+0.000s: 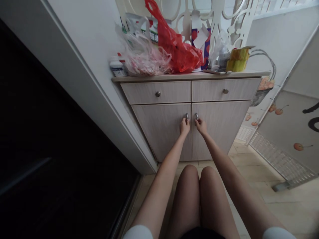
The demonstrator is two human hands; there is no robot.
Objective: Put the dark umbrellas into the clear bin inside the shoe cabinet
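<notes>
Both arms reach forward to a pale wood-grain cabinet, whose two lower doors are closed. My left hand has its fingers pinched on the metal handle of the left cabinet door. On the other side of the centre gap, my right hand grips the matching handle of the right cabinet door. Above the doors are two shut drawers with round knobs, the left drawer and the right drawer.
On the cabinet top lie a red plastic bag, a clear bag, rolls of yellow tape and a phone-like flat object. A dark door stands left; a fruit-printed panel stands right.
</notes>
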